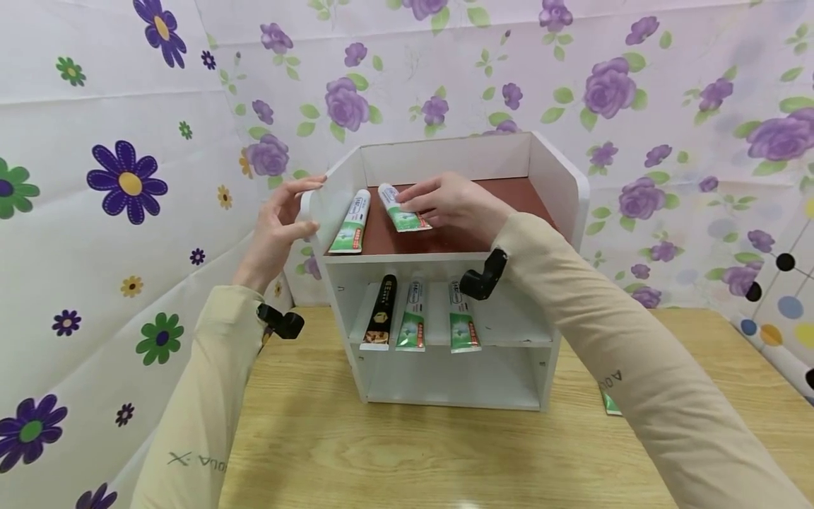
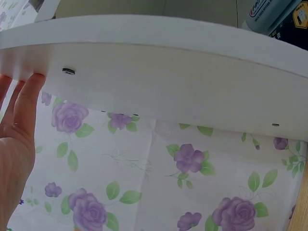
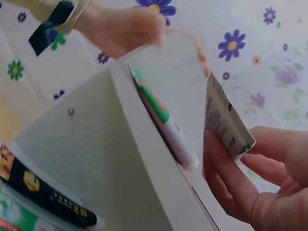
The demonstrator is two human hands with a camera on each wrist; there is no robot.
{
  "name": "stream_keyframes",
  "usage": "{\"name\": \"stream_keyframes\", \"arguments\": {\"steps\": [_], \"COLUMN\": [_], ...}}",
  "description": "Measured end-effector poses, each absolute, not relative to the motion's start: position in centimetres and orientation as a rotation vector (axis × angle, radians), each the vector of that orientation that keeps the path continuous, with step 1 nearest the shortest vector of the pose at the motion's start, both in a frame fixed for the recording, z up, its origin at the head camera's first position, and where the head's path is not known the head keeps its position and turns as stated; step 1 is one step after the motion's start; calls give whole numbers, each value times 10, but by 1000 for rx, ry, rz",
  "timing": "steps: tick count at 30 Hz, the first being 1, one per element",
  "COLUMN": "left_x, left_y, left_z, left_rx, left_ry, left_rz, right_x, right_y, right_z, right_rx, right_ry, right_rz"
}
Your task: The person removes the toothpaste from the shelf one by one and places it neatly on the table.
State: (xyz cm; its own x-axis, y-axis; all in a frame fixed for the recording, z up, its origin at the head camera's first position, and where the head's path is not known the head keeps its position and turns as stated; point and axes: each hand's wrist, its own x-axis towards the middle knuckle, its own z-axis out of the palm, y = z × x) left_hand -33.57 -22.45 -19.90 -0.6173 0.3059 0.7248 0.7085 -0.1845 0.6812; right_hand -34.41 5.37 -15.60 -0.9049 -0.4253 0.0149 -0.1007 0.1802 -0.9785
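Note:
My right hand (image 1: 454, 201) pinches a green-and-white toothpaste tube (image 1: 402, 211) over the red-brown top of a small white shelf unit (image 1: 451, 403). In the right wrist view, fingers and thumb hold this tube (image 3: 224, 118) by its sides, its printed back showing. A similar tube (image 1: 351, 223) lies on the top at the left. My left hand (image 1: 276, 226) rests against the left side panel, thumb at its front edge and fingers by its upper edge. In the left wrist view its fingers (image 2: 29, 103) touch the panel's outer face.
On the middle shelf lie a black tube (image 1: 381, 311) and two green-and-white tubes, their flat ends jutting past the front edge. Another green tube (image 1: 610, 403) shows partly beneath my right sleeve on the wooden table (image 1: 407, 459). Flowered cloth walls (image 1: 413, 71) stand behind and left.

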Motion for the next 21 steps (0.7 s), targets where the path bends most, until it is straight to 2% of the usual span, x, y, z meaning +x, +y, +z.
{"name": "stream_keyframes", "arguments": {"steps": [8, 21], "left_x": [-336, -335], "left_y": [-224, -224], "left_z": [-201, -199], "left_rx": [-1177, -1182], "left_ry": [-1795, -1786], "left_rz": [-1844, -1849], "right_x": [-332, -315], "right_y": [71, 99], "right_z": [-151, -112], "right_rx": [-418, -375], "right_ry": [1806, 1740], "right_rz": [-2128, -2365]}}
